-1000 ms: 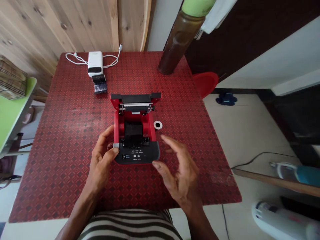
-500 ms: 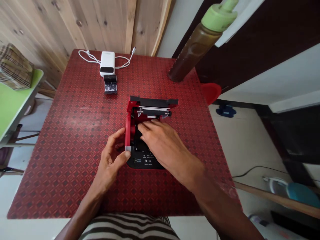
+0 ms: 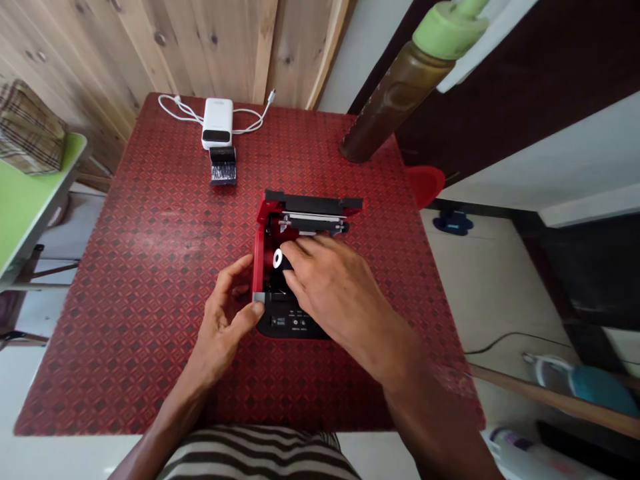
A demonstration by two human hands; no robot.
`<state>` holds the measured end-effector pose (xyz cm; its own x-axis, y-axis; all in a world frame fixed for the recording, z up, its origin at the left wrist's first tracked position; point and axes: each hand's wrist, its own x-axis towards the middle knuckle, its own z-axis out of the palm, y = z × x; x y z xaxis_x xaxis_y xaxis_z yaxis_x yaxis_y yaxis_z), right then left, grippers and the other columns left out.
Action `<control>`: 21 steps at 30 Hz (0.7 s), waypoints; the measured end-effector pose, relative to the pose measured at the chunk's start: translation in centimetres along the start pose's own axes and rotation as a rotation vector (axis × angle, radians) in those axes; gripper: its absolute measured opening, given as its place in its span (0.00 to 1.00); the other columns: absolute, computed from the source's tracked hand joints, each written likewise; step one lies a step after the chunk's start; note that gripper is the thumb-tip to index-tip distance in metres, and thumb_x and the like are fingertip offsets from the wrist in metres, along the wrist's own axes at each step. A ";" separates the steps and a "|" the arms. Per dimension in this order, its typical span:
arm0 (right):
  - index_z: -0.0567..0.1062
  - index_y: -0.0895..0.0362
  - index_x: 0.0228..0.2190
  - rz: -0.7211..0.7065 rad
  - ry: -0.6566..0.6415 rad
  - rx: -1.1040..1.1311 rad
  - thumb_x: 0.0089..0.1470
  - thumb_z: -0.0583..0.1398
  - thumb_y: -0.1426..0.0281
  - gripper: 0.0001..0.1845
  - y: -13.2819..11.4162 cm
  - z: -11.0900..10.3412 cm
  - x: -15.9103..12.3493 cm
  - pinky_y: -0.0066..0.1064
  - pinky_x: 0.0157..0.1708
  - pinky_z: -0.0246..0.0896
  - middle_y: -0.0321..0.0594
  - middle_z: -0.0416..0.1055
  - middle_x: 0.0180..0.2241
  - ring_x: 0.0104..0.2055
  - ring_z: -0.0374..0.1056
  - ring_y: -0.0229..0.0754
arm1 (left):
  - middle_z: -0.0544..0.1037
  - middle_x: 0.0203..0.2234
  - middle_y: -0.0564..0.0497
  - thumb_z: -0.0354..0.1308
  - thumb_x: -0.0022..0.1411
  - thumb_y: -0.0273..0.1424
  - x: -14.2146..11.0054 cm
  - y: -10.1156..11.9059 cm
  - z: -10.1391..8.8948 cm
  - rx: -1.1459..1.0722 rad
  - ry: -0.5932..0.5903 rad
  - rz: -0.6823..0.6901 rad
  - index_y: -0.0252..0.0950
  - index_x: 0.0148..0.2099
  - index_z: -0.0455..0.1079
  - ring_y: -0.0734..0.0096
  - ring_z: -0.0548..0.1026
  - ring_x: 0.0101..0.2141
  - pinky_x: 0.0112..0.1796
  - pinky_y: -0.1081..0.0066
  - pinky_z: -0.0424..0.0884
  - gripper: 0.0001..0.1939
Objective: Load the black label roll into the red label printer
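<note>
A red and black printer (image 3: 259, 267) sits on the table with its lid (image 3: 314, 202) raised at the back. My left hand (image 3: 223, 303) grips its left side, thumb on the grey front corner and fingers along the red wall. Inside the open compartment, my right hand (image 3: 333, 283) has its fingers closed around a small black roll (image 3: 287, 263). The roll's white ring-shaped end faces left, and most of the roll is hidden by the fingers. Buttons and print show on the printer's black front panel (image 3: 285, 321).
The red patterned table (image 3: 150, 300) holds a white power bank (image 3: 218, 123) with a white cable, and a loose black ribbon roll (image 3: 223, 167) in front of it. A tall brown bottle (image 3: 390, 100) with a green cap stands at the back right.
My right hand has risen slightly in the compartment, and the roll's white end now shows at its fingertips. My left hand keeps its place on the printer. The view has shifted slightly.
</note>
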<state>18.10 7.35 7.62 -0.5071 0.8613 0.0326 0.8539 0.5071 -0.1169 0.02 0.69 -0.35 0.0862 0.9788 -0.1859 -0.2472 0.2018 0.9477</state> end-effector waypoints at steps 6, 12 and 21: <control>0.81 0.55 0.50 0.072 0.396 0.258 0.69 0.64 0.77 0.10 0.5 -2.0 -5.3 0.43 0.47 0.78 0.44 0.86 0.43 0.43 0.81 0.50 | 0.78 0.70 0.44 0.71 0.71 0.45 0.0 -0.1 -0.1 -0.015 -0.011 -0.017 0.48 0.75 0.70 0.50 0.80 0.62 0.57 0.54 0.81 0.34; 0.82 0.48 0.53 0.443 0.532 0.828 0.66 0.69 0.69 0.14 4.3 2.1 -12.0 0.43 0.54 0.81 0.40 0.87 0.52 0.51 0.85 0.48 | 0.76 0.72 0.46 0.70 0.72 0.42 0.1 -0.8 -0.5 0.027 0.012 0.043 0.49 0.74 0.72 0.47 0.76 0.68 0.58 0.57 0.79 0.31; 0.84 0.50 0.51 0.445 0.292 0.896 0.61 0.64 0.71 0.18 4.6 8.2 -12.0 0.44 0.53 0.81 0.42 0.89 0.50 0.50 0.86 0.50 | 0.77 0.70 0.48 0.67 0.73 0.41 0.1 -1.1 -0.7 0.058 0.024 0.071 0.49 0.74 0.73 0.50 0.78 0.65 0.57 0.59 0.77 0.30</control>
<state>27.18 -0.87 -1.48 -0.0176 0.9994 0.0305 0.4968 0.0352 -0.8672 -0.34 0.63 -1.57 0.0467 0.9913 -0.1233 -0.1955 0.1302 0.9720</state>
